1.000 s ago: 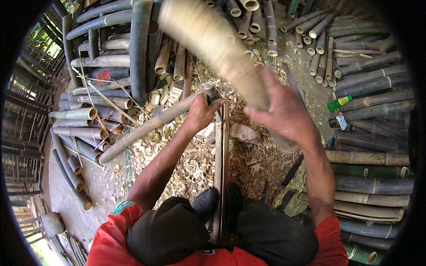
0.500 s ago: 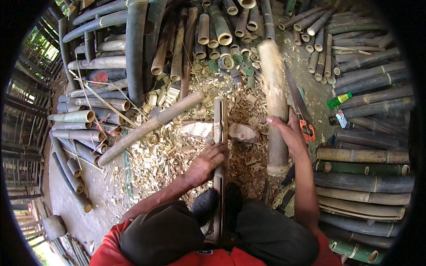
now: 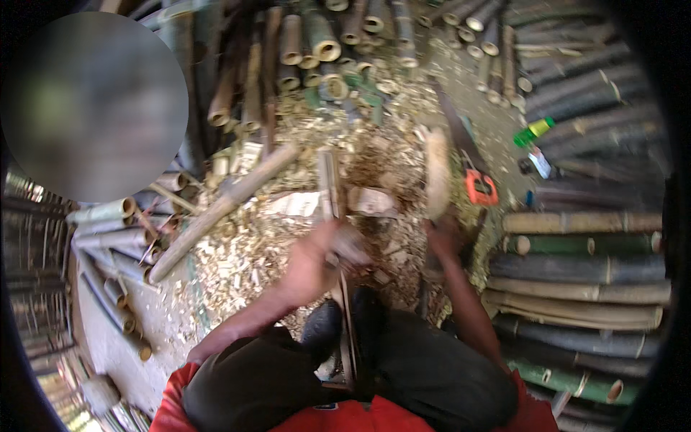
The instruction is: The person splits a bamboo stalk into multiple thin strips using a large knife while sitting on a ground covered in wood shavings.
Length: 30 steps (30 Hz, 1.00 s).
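The left hand [image 3: 314,263], blurred, lies at the split pole [image 3: 329,173]; its grip cannot be told. The right hand [image 3: 443,236], grip equally unclear, is at the bamboo club [image 3: 436,173], toward the right edge of the floor [image 3: 495,144].

The rounded, thick bamboo club [image 3: 437,173] is cream; the straight, split bamboo pole [image 3: 328,169] is tan. The orange-handled metal handsaw [image 3: 471,183] has a dark blade. A yellow-green band circles the green bottle [image 3: 533,132]. The 2 shoes [image 3: 321,327] are black.
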Available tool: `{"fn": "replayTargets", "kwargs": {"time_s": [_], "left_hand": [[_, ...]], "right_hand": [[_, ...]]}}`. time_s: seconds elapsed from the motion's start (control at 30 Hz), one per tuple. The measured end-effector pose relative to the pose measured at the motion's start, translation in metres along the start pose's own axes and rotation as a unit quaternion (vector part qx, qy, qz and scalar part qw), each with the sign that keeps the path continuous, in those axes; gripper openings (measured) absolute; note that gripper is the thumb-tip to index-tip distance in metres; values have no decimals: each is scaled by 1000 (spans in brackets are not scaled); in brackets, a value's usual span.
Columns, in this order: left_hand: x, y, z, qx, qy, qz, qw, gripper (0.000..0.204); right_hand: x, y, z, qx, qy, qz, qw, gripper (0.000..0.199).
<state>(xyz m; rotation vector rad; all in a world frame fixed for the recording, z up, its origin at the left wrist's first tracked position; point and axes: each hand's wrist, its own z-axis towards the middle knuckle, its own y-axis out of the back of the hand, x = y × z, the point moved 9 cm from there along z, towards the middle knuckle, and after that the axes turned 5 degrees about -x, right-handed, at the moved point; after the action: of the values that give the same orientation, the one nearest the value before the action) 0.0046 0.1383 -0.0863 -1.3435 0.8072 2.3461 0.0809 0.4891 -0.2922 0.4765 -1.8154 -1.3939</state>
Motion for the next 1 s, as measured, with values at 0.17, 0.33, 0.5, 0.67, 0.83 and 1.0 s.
{"fn": "replayTargets", "kwargs": {"time_s": [0.17,0.33,0.5,0.67,0.83,1.0], "left_hand": [[97,118,-38,-157,204,287,923,32],[188,167,-162,-74,357,443,819,47],[211,185,-228,-73,461,465,752,56],[153,172,-192,-192,315,575,730,50],[192,105,-146,-114,358,282,883,37],[198,-4,-133,-41,487,-83,869,62]], "right_hand": [[34,62,-9,-135,14,-60,989,58],[-38,123,-40,-60,-110,36,991,43],[-118,98,-103,142,-181,-140,963,52],[-125,54,-179,284,-156,-111,939,73],[-153,60,-212,225,-264,-49,937,77],[-143,99,-190,110,-294,59,948,68]]}}
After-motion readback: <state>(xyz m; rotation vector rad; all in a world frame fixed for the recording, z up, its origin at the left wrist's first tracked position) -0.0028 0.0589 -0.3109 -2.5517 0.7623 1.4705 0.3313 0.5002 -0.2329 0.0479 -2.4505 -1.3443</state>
